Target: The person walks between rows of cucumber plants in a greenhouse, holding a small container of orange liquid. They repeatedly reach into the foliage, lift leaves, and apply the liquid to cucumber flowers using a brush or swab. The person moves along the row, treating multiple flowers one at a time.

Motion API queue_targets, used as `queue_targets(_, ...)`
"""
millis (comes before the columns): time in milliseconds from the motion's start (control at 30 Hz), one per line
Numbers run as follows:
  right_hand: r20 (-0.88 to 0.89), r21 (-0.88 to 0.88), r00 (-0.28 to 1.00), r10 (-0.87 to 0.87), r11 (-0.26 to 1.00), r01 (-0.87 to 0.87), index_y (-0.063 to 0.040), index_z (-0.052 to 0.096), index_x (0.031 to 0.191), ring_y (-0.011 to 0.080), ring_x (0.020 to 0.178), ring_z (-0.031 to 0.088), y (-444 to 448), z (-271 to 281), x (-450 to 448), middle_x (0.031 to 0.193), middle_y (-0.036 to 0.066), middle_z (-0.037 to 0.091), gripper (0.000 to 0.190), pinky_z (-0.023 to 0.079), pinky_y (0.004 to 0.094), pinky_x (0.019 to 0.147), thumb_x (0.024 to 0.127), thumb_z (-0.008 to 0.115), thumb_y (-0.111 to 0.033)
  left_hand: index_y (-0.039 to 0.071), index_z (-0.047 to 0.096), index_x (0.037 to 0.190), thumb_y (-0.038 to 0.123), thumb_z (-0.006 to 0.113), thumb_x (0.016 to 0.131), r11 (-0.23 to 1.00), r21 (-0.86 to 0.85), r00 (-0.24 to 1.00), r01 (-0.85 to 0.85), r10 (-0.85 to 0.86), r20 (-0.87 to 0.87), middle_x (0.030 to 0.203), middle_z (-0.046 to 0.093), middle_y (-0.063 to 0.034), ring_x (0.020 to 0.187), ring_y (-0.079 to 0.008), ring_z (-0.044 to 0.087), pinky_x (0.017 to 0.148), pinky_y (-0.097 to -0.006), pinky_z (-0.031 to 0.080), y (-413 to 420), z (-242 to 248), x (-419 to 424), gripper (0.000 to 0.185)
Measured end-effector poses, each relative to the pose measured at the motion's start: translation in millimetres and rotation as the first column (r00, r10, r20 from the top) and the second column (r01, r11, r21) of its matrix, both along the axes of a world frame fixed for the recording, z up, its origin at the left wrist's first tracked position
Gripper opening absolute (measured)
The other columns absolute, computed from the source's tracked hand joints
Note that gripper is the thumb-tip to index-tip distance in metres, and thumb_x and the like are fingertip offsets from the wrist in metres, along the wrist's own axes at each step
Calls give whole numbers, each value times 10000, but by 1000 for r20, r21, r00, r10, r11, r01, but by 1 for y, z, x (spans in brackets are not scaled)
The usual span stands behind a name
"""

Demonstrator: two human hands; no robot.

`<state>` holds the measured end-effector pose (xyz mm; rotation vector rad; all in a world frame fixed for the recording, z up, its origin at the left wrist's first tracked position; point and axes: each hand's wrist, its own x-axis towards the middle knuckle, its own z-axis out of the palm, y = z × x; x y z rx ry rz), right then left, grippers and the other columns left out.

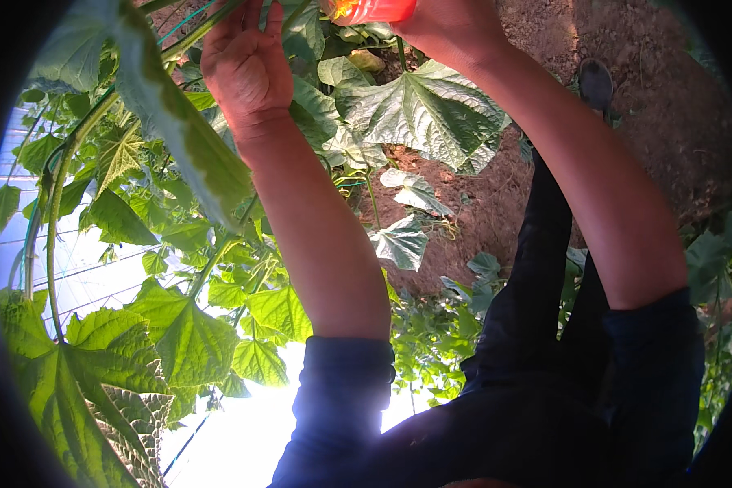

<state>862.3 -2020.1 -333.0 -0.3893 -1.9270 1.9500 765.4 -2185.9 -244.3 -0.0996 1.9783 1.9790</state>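
Note:
At the top edge, my right hand (pixel 448 27) grips a red translucent container (pixel 378 10), partly cut off by the picture's rim. A yellow cucumber flower (pixel 344 7) shows at its left end; whether it is inside or behind the plastic I cannot tell. My left hand (pixel 248 73) is raised among the leaves, palm showing, beside a thick green vine stem (pixel 198 33). Its fingertips run out of the picture, so any hold on the stem is hidden. Below and between the hands spreads a broad cucumber leaf (pixel 424 110).
A large leaf (pixel 177 128) hangs close to the camera, left of my left forearm. Vines climb green twine (pixel 186 23) on the left, before bright greenhouse sheeting (pixel 79 244). Bare brown soil (pixel 665 140) lies at the right, near my shoe (pixel 596 84). A yellowish fruit (pixel 366 61) sits low among leaves.

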Motion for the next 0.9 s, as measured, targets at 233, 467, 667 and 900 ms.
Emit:
queue_targets(233, 88, -244, 969, 231, 948, -204, -65, 623, 1186, 254, 1055, 664, 27, -8, 14, 1113, 107, 663, 376, 538, 368, 931, 852, 788, -110, 35, 671, 1198, 194, 680, 906, 873, 484, 947, -56, -108, 304, 1178, 695, -154, 1133, -312, 645, 1107, -523, 452, -16, -3, -14, 333)
queue_targets(467, 242, 193, 954, 175, 955, -224, -98, 617, 1245, 283, 1071, 676, 46, -19, 43, 1162, 99, 669, 551, 546, 358, 928, 744, 842, -51, 141, 644, 1384, 333, 827, 822, 799, 524, 884, 296, -437, 168, 1578, 483, -37, 1383, -294, 513, 1137, -557, 410, -33, -18, -43, 621)
queue_targets(667, 261, 215, 945, 194, 943, -253, -101, 607, 1287, 275, 1122, 671, 58, -20, 61, 1202, 99, 669, 602, 538, 349, 960, 736, 836, -24, 109, 614, 1369, 184, 822, 850, 692, 538, 769, 481, -628, 120, 1469, 543, -102, 1375, -252, 517, 1072, -491, 482, -29, -12, -58, 564)
queue_targets(900, 243, 263, 955, 172, 936, -236, -75, 637, 1217, 347, 1068, 678, 55, 15, 65, 1155, 140, 684, 499, 543, 399, 915, 750, 810, -53, 73, 603, 1304, 184, 724, 956, 908, 402, 866, 114, -289, 407, 1361, 619, -90, 1252, -267, 614, 1005, -466, 543, -60, -20, -83, 385)
